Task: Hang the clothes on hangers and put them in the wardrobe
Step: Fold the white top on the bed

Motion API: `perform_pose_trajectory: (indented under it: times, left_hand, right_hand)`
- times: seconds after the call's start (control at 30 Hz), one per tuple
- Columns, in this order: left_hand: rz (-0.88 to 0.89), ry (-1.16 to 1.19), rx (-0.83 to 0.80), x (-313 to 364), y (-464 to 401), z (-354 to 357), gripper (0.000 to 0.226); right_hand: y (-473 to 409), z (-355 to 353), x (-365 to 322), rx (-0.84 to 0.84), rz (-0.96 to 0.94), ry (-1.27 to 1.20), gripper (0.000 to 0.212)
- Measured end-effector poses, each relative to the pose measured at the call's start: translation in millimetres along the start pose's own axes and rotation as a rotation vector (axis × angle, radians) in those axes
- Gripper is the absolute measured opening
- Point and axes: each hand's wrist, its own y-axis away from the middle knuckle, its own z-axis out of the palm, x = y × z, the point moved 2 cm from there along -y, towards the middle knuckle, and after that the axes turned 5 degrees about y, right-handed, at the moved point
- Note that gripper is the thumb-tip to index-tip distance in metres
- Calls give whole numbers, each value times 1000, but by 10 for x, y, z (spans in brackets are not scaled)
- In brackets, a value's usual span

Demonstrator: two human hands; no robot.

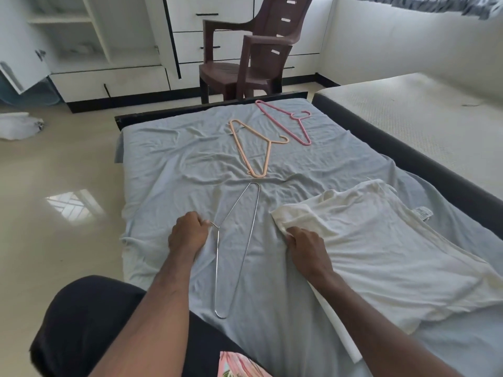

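So the left hand [187,233] has its fingers curled round the hook end of the wire hanger [236,250], pinching it right at the neck, and the right hand [304,244] is bunched up on a corner of the white garment [381,254], fingers closed into the cloth. Both are lying on the bed's grey sheet [177,164], hanger in the middle, garment just to the right of it, not touching as far as I can see.

What could go wrong, my guess: that wire hanger is thin and springy, so if it gets shoved into the garment from one end it'll probably flex or snag the fabric instead of sliding in. The garment is also crumpled and folded over itself, so I can't tell where the neck opening is. Grab the wrong edge and it ends up hung crooked, or it slips off on the way to the wardrobe [81,36]. The loose sheet could get pinched up too.

Orientation: the hanger's long axis runs roughly toward and away from the person, one pointed end near the body, the other aimed at the peach hanger [255,148]. Its hook points left. The pink hanger [285,121] lies further back, beside the peach one.
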Motion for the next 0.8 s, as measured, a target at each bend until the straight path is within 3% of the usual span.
perform_pose_trajectory:
  times: [0.17, 0.43, 0.5, 0.6, 0.63, 0.8]
  left_hand:
    - [-55, 10, -52, -6, 13, 27, 31]
    - [-103, 280, -121, -5, 43, 29, 30]
    - [-93, 350, -108, 5, 82, 10, 31]
    - [-85, 508, -93, 27, 130, -13, 28]
    - [-93, 557, -91, 34, 143, -25, 24]
    - [-84, 609, -140, 69, 199, -89, 19]
  right_hand:
    - [-225, -61, -147, 104, 40, -104, 19]
    - [-656, -216, -959, 211, 15, -225, 22]
    - [-676, -158, -1131, 137, 19, -213, 25]
    - [-533, 139, -1201, -265, 22, -81, 32]
    - [-435, 199, -1190, -327, 13, -50, 35]
    - [228, 56, -1023, -105, 35, 108, 45]
